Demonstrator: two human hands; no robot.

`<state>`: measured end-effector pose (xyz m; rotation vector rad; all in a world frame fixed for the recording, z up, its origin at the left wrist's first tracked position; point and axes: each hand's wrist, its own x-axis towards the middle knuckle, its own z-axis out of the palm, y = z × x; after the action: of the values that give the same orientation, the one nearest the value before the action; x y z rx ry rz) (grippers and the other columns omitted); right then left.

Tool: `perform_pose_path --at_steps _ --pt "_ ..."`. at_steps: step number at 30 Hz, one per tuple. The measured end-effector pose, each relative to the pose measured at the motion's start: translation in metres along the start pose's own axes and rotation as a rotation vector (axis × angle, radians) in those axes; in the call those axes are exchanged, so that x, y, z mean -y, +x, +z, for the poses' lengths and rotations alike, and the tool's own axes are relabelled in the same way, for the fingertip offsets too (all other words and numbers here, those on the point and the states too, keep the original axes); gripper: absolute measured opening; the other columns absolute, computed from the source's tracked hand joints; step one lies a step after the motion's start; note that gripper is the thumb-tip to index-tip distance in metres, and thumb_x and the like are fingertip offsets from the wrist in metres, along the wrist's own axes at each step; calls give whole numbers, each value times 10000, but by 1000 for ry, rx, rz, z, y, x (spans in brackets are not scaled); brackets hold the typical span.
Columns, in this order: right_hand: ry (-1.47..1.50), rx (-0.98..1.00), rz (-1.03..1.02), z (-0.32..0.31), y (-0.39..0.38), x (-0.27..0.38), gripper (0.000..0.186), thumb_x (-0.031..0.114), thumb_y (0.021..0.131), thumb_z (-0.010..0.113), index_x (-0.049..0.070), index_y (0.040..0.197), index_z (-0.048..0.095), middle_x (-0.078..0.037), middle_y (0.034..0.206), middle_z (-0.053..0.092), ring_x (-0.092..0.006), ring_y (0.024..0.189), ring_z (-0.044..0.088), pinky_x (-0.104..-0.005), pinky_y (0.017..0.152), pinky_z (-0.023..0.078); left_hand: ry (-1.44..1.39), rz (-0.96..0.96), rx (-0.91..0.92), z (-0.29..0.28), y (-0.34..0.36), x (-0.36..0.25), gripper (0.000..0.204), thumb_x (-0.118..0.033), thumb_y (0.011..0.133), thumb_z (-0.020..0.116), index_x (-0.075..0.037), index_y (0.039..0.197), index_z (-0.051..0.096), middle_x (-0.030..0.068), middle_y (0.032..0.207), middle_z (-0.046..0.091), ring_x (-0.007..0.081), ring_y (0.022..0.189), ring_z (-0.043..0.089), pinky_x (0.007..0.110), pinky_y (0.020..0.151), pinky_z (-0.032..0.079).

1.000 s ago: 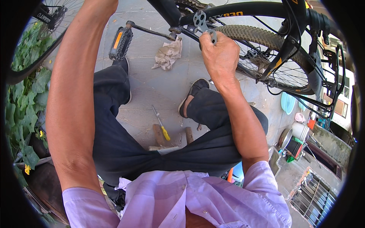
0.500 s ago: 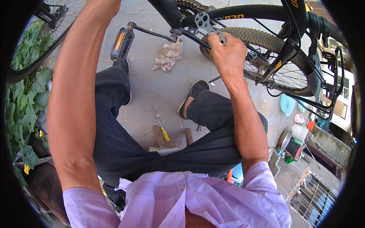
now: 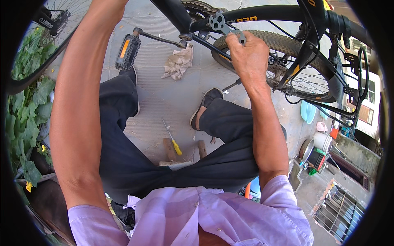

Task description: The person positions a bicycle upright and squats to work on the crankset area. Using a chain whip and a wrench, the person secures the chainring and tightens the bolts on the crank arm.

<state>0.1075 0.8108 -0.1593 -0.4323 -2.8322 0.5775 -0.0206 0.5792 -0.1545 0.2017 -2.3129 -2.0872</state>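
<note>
In my right hand is a flat grey multi-hole bicycle wrench, gripped at its near end with the fingers closed. The wrench's far, hole-pierced head lies over the black bicycle frame, close to the bottom of the seat tube; whether it touches a bolt I cannot tell. My left forearm reaches up past the top edge, so my left hand is out of the picture. Left of the wrench, a crank arm ends in a black pedal with an orange reflector.
A crumpled beige rag lies on the paved floor beneath the crank. Between my legs is a yellow-handled screwdriver beside a low wooden stool. Leafy plants line the left side. Basins and a white bucket stand at right.
The wrench has tilted slightly flatter in my right hand, which stays closed on it. The whole view has shifted a little, moving the bicycle slightly left in the picture.
</note>
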Motion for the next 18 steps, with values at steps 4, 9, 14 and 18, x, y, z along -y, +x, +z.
perform_pose_path --at_steps 4,9,14,18 --pt "32 28 10 -4 -4 2 343 285 819 598 -50 780 660 -252 638 606 -416 612 598 -457 644 480 -14 1 17 2 3 3 420 -405 910 623 -40 1117 598 85 1003 638 200 904 578 383 742 471" --pt "33 55 23 1 -3 -13 438 345 848 656 -61 1002 709 -98 552 579 -151 520 555 -319 567 477 -25 -10 6 3 7 6 421 -402 908 625 -41 1123 596 89 1013 639 206 915 577 387 745 470" --pt "130 136 119 -3 -2 -11 399 336 856 660 -42 969 712 -55 550 568 -106 497 544 -289 517 467 -29 -72 2 6 7 1 429 -403 902 631 -43 1131 592 97 1023 640 215 934 578 400 754 473" --pt "32 73 79 10 -2 -26 405 352 850 663 -37 953 710 -73 559 593 -129 510 575 -304 528 477 -38 -11 15 11 1 5 437 -404 901 632 -40 1139 589 102 1037 640 218 945 579 403 761 474"
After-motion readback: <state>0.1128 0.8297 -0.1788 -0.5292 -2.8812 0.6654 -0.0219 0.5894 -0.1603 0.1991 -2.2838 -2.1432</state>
